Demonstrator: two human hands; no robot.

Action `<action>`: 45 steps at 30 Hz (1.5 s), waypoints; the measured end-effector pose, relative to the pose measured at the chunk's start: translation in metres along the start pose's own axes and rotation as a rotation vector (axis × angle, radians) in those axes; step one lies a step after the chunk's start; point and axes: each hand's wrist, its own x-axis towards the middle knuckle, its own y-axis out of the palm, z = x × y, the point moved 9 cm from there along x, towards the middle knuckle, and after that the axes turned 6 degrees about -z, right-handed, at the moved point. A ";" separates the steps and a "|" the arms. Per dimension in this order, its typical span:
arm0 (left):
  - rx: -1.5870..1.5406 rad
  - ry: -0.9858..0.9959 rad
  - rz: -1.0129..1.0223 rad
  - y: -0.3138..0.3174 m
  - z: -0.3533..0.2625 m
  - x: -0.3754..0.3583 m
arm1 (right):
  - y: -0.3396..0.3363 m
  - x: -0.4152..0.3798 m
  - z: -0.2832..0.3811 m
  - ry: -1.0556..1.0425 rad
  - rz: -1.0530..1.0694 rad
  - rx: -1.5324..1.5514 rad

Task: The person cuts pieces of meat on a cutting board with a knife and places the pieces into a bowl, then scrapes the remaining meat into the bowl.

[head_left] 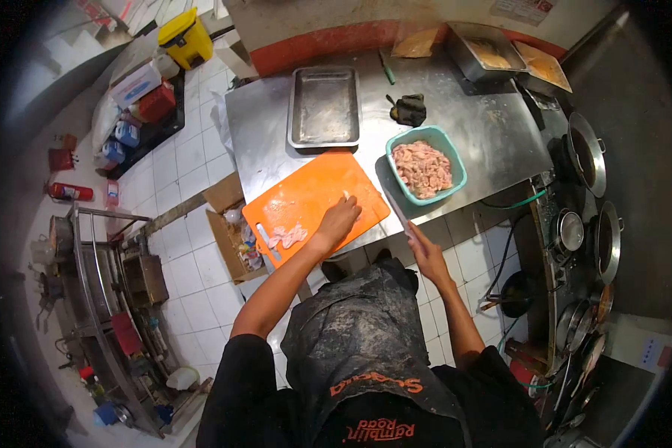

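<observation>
My right hand [428,255] grips a knife [397,210] by its handle, the long blade pointing away from me just past the right edge of the orange cutting board [313,187]. On the board, my left hand [339,219] rests with curled fingers over a piece of raw meat [359,217], mostly hidden by the hand. A small pile of pale pink raw meat strips [287,237] lies at the board's near left corner. To the right of the board, a teal plastic basin [455,140] holds a heap of cut raw meat [422,167].
A metal tray [294,112] sits behind the board on the steel table [493,149]. A dark cloth bundle [409,110] and a green-handled tool [387,69] lie beyond the basin. An open cardboard box [228,243] stands below left; pans [588,157] line the right.
</observation>
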 end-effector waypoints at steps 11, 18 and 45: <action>-0.450 0.040 -0.066 -0.051 -0.092 0.111 | -0.072 0.004 -0.034 -0.021 -0.121 0.131; -0.303 -0.011 -0.185 -0.051 -0.086 0.123 | -0.107 0.037 -0.063 -0.037 -0.125 0.056; 0.108 -0.548 -0.397 -0.026 0.013 -0.057 | 0.029 0.073 0.045 -0.302 0.293 0.033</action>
